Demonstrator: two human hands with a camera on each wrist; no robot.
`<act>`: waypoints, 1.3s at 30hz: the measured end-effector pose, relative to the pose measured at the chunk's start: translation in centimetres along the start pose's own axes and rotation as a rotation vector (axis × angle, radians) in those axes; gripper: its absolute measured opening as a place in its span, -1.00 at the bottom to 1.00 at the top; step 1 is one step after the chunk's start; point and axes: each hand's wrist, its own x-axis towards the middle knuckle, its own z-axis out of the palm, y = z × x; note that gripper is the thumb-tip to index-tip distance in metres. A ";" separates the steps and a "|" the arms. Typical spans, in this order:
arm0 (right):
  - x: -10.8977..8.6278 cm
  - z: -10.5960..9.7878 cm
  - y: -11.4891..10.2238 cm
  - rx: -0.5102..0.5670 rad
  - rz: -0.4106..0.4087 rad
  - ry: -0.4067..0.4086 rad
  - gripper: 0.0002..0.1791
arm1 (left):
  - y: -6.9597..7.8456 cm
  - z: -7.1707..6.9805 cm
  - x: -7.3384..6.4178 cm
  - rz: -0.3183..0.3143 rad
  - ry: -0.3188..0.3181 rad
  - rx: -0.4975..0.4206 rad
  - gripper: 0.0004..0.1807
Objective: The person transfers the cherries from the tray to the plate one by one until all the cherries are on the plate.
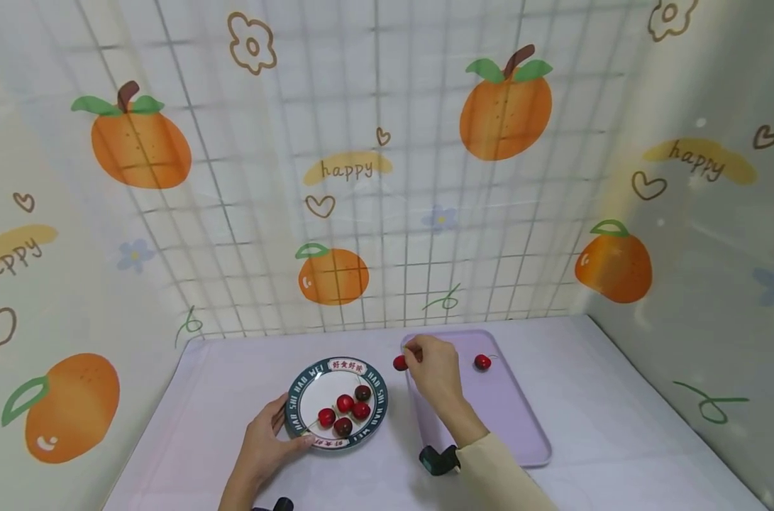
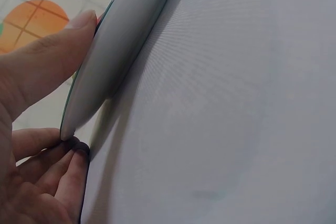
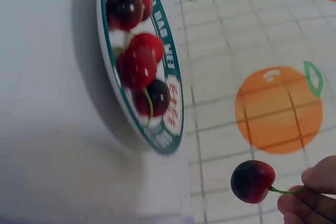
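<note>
My right hand (image 1: 436, 365) pinches a cherry (image 3: 253, 181) by its green stem (image 3: 286, 190), over the left edge of the lilac tray (image 1: 508, 419). With thumb on the rim and fingers at its side, my left hand (image 1: 265, 440) holds a round plate (image 1: 316, 390) with a dark green lettered border. Several red and dark cherries (image 1: 345, 403) lie together on the plate's white middle. Another cherry (image 1: 482, 362) sits on the tray, to the right of my right hand. In the left wrist view the thumb (image 2: 58, 51) presses the plate's rim, and the plate's pale underside (image 2: 115, 40) shows.
A white cloth (image 1: 616, 397) covers the table. Behind it hangs a curtain (image 1: 412, 213) printed with oranges, with a wire grid showing through, and the curtain continues along both sides. Dark wrist-camera parts (image 1: 439, 460) sit at the right wrist.
</note>
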 end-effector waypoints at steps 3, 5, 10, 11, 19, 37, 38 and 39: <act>-0.2 1.0 -0.9 0.011 -0.009 -0.023 -0.98 | 0.0 -0.1 0.0 0.005 0.003 -0.008 0.28; -0.3 1.6 -1.5 0.022 -0.015 -0.035 -0.98 | -0.1 -0.2 0.0 0.011 -0.002 -0.024 0.28; -0.7 3.2 -3.0 0.042 -0.046 -0.057 -0.96 | -0.4 -0.2 0.0 0.033 -0.016 -0.051 0.30; -0.8 3.5 -3.2 0.040 -0.054 -0.065 -0.95 | -0.3 -0.2 0.0 0.033 -0.013 -0.046 0.30; -2.0 5.6 -4.7 0.028 -0.068 -0.137 -0.95 | 0.0 -0.2 -0.3 -0.006 0.006 -0.026 0.29; -3.7 9.0 -6.6 0.018 -0.156 -0.219 -0.93 | -0.3 -0.1 -0.1 0.018 -0.011 -0.063 0.25; -3.7 9.0 -6.6 0.013 -0.157 -0.222 -0.93 | -0.3 -0.1 -0.1 0.020 -0.011 -0.064 0.26; -3.8 9.1 -6.6 0.006 -0.161 -0.222 -0.93 | -0.3 -0.2 -0.1 0.023 -0.012 -0.067 0.26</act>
